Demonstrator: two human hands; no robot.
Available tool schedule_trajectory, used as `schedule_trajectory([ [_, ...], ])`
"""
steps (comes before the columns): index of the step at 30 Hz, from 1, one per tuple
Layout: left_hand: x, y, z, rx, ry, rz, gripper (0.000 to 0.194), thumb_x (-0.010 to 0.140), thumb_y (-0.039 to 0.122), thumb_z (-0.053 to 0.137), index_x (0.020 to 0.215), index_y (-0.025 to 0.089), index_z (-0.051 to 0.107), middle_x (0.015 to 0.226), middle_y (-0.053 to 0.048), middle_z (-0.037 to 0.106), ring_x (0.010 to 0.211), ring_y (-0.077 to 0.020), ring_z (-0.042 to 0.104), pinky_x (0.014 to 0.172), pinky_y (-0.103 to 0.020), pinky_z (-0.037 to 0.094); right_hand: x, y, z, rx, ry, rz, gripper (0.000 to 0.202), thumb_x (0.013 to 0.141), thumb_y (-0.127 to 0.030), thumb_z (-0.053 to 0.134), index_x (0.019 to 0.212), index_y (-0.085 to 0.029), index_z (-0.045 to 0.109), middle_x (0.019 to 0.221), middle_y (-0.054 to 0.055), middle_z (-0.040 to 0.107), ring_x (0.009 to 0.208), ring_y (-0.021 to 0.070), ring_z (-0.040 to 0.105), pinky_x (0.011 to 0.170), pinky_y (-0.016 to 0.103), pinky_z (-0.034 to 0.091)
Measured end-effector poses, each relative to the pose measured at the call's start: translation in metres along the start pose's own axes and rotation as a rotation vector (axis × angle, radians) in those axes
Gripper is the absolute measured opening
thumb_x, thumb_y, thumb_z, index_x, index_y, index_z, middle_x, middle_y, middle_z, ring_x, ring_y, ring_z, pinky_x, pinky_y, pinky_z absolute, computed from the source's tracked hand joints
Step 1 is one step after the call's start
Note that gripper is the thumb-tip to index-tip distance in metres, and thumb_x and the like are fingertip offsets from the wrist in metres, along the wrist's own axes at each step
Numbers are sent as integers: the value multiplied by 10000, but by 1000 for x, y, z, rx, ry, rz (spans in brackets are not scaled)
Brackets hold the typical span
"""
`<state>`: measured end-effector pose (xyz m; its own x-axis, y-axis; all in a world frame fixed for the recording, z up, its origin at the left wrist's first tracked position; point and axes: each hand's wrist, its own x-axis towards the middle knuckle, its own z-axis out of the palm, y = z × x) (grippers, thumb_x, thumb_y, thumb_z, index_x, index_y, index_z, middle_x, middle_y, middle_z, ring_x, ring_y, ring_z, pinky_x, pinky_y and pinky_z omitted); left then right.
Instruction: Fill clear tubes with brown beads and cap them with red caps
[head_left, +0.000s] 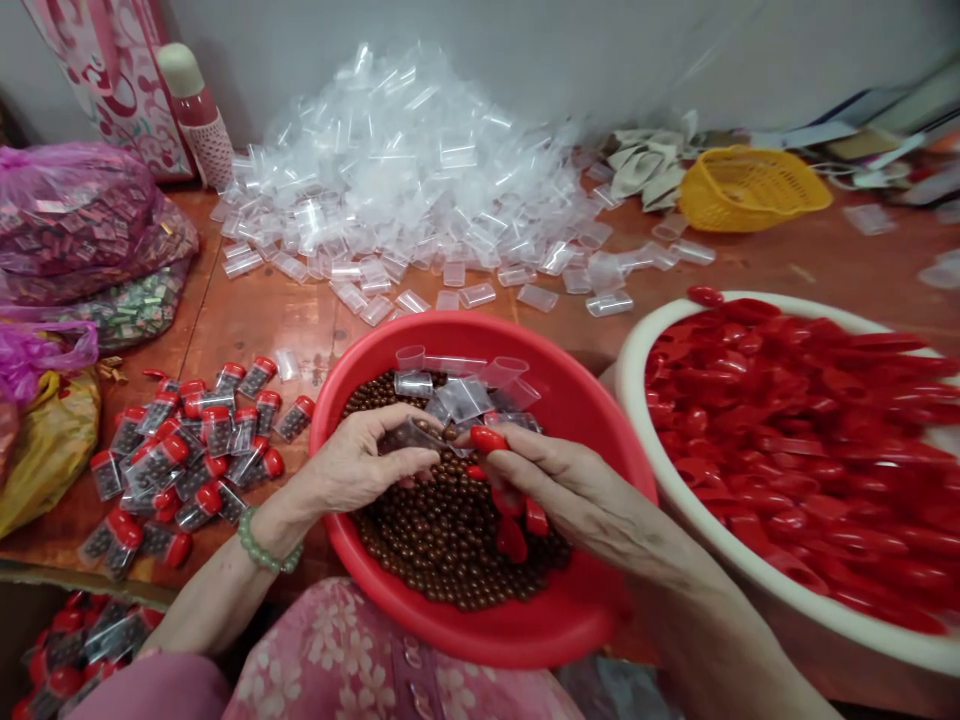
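Note:
Over a red basin (480,645) my left hand (367,460) is closed around a small clear plastic container (409,436) with brown balls at its mouth. My right hand (551,480) pinches a red cap (487,440) close to that mouth, and more red caps (512,538) hang under its fingers. Below both hands lies a heap of shiny brown balls (442,540). Several empty clear containers (461,398) rest on the balls toward the basin's far side.
A white tub (636,370) of red caps stands on the right. Clear containers (420,180) are piled at the back, near a yellow basket (750,190). Filled red-capped containers (187,450) lie left, beside plastic bags (82,230) and a bottle (199,115).

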<state>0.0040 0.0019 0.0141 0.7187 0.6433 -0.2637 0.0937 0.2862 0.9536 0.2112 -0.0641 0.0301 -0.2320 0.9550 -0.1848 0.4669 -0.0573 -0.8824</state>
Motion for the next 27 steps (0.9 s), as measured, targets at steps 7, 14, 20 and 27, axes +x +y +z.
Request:
schedule_trajectory([
  [7, -2, -3, -1, 14, -32, 22, 149, 841, 277, 600, 905, 146, 569, 710, 27, 503, 633, -91, 437, 608, -228, 357, 14, -6, 3, 423, 141, 46, 312, 857, -458, 625, 1046, -214, 582, 607, -57, 528, 458, 78, 473, 435, 207, 387],
  [14, 0, -13, -3, 240, -14, 86, 135, 857, 246, 558, 935, 141, 591, 781, 10, 549, 723, -119, 477, 697, -253, 385, 22, -15, 12, 585, 61, 157, 327, 808, -467, 689, 833, -206, 493, 572, -54, 605, 347, 38, 471, 327, 134, 302],
  [20, 1, -15, -3, 192, -42, 98, 185, 848, 217, 569, 1014, 144, 602, 769, 24, 533, 676, -97, 431, 658, -237, 356, 34, -18, 16, 595, 61, 217, 345, 773, -475, 718, 815, -196, 520, 524, -56, 611, 317, 33, 461, 311, 118, 308],
  [27, 3, -13, -5, -79, -34, 51, 138, 820, 245, 617, 906, 144, 582, 712, 36, 515, 639, -80, 447, 644, -228, 351, 26, -7, 10, 533, 88, 249, 331, 773, -449, 729, 798, -193, 522, 512, -53, 606, 311, 35, 463, 301, 114, 307],
])
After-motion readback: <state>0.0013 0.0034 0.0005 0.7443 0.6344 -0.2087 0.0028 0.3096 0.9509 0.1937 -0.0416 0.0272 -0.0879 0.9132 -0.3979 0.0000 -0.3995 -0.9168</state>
